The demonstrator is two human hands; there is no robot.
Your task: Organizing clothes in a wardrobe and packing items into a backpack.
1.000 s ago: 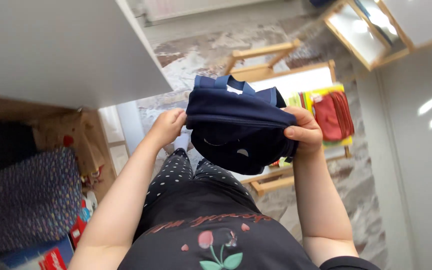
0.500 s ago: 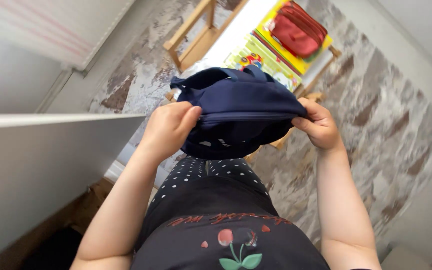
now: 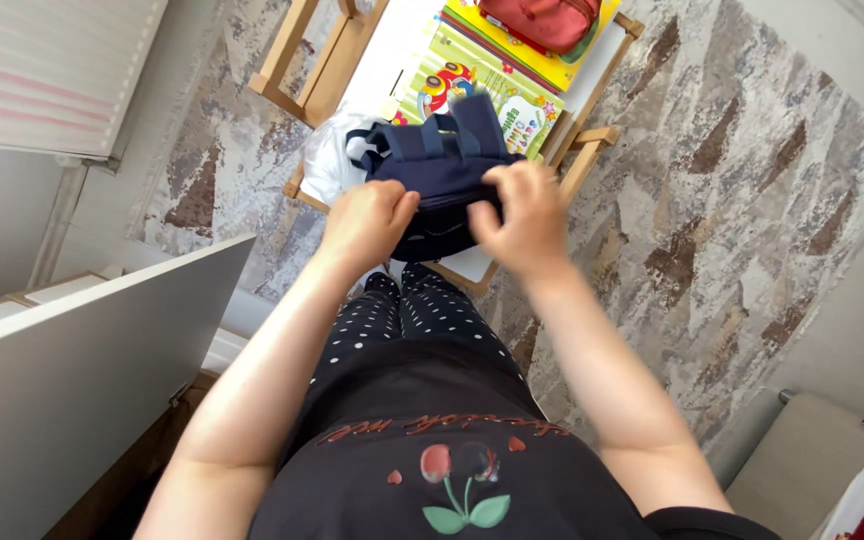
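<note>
I see both hands on a small navy-blue fabric backpack (image 3: 439, 175) above the white wooden-framed counter (image 3: 392, 60). Left hand (image 3: 367, 222) pinches its near edge; right hand (image 3: 515, 218) is blurred, its grip unclear. It looks soft and light; the top straps suit holding.

This is a room in a home, most likely a child's room or play corner. A patterned grey and rust-brown rug (image 3: 742, 190) covers the floor. On it stands a low child-sized table (image 3: 372, 60) with a pale wooden frame and white top, carrying brightly coloured picture books (image 3: 497, 100) and a red pencil case (image 3: 542, 20). A white radiator (image 3: 42, 70) hangs on the wall (upper left), a white cupboard door (image 3: 82, 400) stands open, and a beige upholstered seat (image 3: 812, 470) sits in the lower right corner.
</note>
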